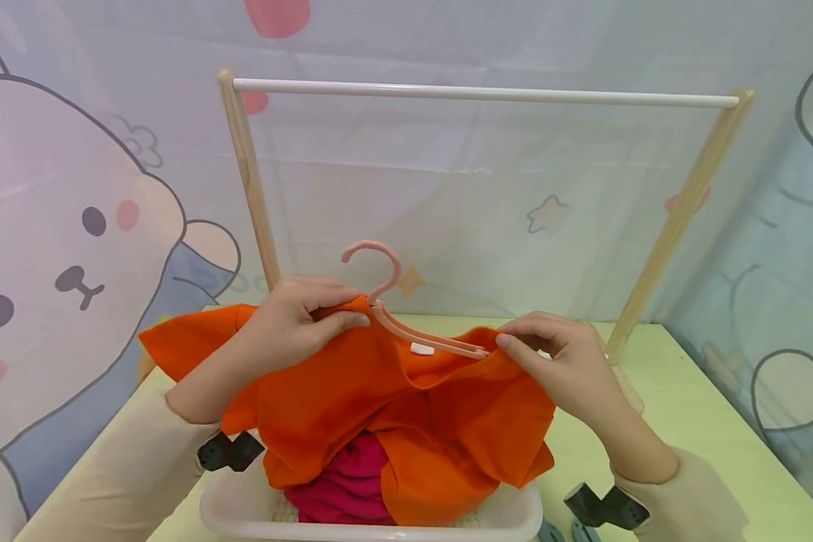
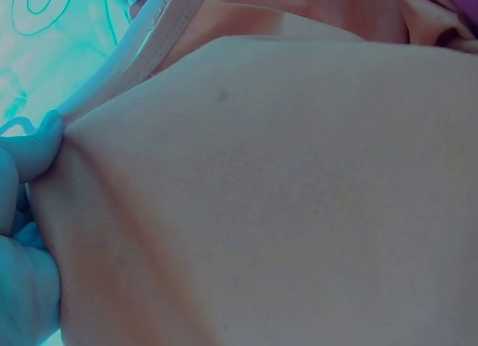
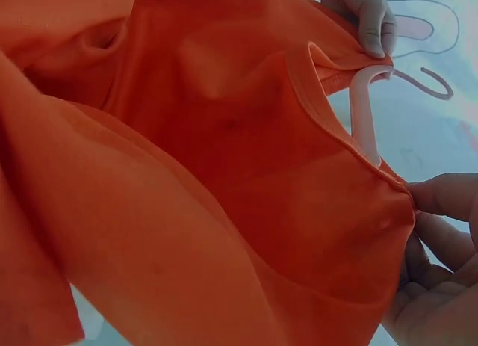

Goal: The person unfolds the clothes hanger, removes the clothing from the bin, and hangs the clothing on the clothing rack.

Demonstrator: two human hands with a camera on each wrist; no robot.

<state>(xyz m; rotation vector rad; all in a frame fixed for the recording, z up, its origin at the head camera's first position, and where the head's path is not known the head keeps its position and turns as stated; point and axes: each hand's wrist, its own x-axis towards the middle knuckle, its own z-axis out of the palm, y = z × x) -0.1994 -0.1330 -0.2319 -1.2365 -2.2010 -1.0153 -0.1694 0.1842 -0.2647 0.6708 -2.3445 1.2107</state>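
An orange short-sleeved shirt [image 1: 325,384] hangs between my two hands, above a white basket [image 1: 373,533]. Inside its neck opening sits a pink clothes hanger [image 1: 433,340], whose hook stands up out of the collar. My left hand [image 1: 298,324] pinches the shirt at the left side of the neckline, close to the hook. At the other side of the collar, my right hand [image 1: 562,361] pinches the fabric between thumb and fingers, by the hanger's right end. In the right wrist view the hanger [image 3: 364,114] shows through the neck; its left arm is hidden under cloth.
Magenta cloth [image 1: 345,482] lies in the basket beneath the shirt. Behind stands a rack with a white rail [image 1: 481,92] and wooden posts [image 1: 677,218]. Grey-green items [image 1: 583,531] lie on the table [image 1: 718,421] right of the basket. A printed curtain backs the table.
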